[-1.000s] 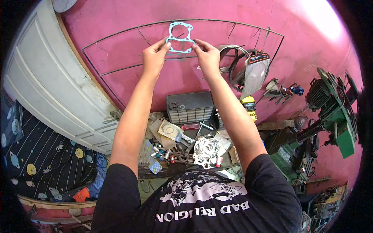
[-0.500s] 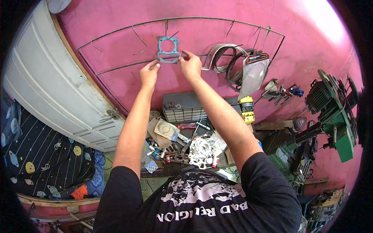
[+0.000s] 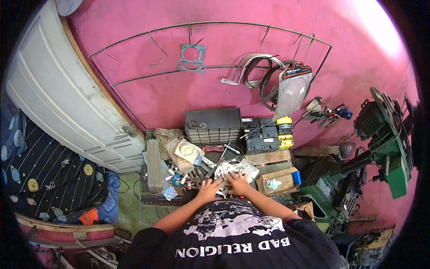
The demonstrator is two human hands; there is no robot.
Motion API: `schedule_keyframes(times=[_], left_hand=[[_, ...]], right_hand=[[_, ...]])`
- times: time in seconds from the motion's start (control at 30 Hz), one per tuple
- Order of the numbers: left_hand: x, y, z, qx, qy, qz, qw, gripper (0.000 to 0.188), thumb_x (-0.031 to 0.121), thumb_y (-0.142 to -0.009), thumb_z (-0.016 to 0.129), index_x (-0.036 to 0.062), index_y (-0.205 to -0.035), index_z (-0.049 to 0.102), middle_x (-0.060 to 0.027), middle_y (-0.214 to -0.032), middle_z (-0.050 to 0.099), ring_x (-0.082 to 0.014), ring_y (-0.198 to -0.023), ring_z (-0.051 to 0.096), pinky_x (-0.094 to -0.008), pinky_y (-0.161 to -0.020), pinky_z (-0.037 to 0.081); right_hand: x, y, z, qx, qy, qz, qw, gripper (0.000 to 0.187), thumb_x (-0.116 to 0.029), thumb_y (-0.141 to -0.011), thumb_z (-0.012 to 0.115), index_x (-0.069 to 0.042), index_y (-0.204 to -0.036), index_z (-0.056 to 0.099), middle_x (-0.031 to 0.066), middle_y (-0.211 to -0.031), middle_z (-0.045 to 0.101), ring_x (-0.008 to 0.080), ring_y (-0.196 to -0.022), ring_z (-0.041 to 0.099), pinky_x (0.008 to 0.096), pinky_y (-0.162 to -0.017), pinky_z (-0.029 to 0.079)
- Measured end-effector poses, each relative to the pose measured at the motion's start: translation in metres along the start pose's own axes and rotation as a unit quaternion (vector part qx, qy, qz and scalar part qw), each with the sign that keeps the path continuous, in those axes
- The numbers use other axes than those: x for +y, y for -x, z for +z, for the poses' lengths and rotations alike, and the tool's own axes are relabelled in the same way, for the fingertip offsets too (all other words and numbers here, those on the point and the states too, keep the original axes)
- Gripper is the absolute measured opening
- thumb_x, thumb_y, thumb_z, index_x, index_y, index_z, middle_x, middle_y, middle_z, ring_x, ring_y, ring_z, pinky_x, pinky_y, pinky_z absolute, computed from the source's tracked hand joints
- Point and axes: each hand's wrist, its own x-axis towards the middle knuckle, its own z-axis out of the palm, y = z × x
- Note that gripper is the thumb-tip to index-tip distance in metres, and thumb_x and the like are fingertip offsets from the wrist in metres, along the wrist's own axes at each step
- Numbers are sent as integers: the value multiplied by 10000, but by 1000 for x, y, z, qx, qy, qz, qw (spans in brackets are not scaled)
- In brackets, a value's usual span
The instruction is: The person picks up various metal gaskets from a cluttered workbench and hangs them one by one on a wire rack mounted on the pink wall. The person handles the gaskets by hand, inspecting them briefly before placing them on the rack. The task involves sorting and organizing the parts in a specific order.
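Note:
My left hand [image 3: 209, 190] and my right hand [image 3: 238, 184] are both down at the workbench. Their fingers are spread over a loose pile of whitish flat parts that look like gaskets [image 3: 225, 168], touching its near side. Neither hand visibly grips a piece, though the fingertips partly blend into the pile. Up on the pink wall, a light blue engine gasket [image 3: 192, 70] hangs from a wire hook on a metal rod frame, with no hand on it.
Behind the pile stand a black drawer cabinet [image 3: 213, 119] and dark batteries [image 3: 262, 140]. A red-handled tool [image 3: 212, 148], sockets and a stack of grey strips [image 3: 154, 166] lie left. At right are a wooden tray [image 3: 264, 188] and a green drill press [image 3: 394, 167]. Belts [image 3: 251, 74] hang above.
Both hands have left the blue gasket, which stays hanging on the wall frame. They have come down to the whitish pile on the bench.

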Motion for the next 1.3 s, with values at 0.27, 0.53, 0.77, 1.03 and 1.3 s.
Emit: schedule_keyframes(times=[0.27, 0.53, 0.77, 1.03, 1.3], left_hand=[[-2, 0, 10, 2, -43, -19, 999, 851, 299, -723, 824, 221, -1486, 455, 46, -1535, 428, -266, -1193, 475, -516, -953, 367], [-1, -1, 17, 89, -3, -4, 996, 434, 221, -807, 729, 221, -1237, 674, 64, -1331, 627, -225, -1074, 544, -494, -887, 374], [0, -2, 22, 126, -20, -4, 992, 455, 217, -780, 744, 207, -1231, 683, 44, -1219, 677, -202, -1014, 548, -443, -853, 361], [7, -13, 12, 180, 13, -5, 984, 419, 295, -843, 704, 186, -1247, 682, 45, -1247, 655, -207, -1091, 526, -457, -885, 360], [18, -23, -6, 218, 16, 26, 976, 309, 258, -844, 690, 166, -1138, 723, 59, -1153, 693, -177, -1003, 558, -439, -873, 361]], right_hand=[[12, 8, 45, 0, 137, -28, 990, 1101, -561, -676, 810, -331, -1578, 221, 181, -1606, 238, 419, -1459, 246, 738, -1075, 211], [32, 10, 64, 64, 173, -82, 979, 594, -372, -894, 621, -382, -1466, 462, 47, -1439, 545, 298, -1404, 391, 675, -1057, 283], [33, 11, 47, 147, 183, -125, 964, 603, -404, -775, 729, -198, -1327, 596, -19, -1114, 723, 259, -1206, 511, 632, -1021, 315], [29, 7, 40, 247, 154, -202, 935, 463, -323, -793, 683, -201, -1239, 672, -44, -1144, 702, 193, -1100, 543, 613, -980, 339], [24, 17, 28, 270, 126, -186, 936, 418, -332, -808, 679, -169, -1193, 686, -35, -1108, 709, 164, -1080, 545, 585, -929, 354]])
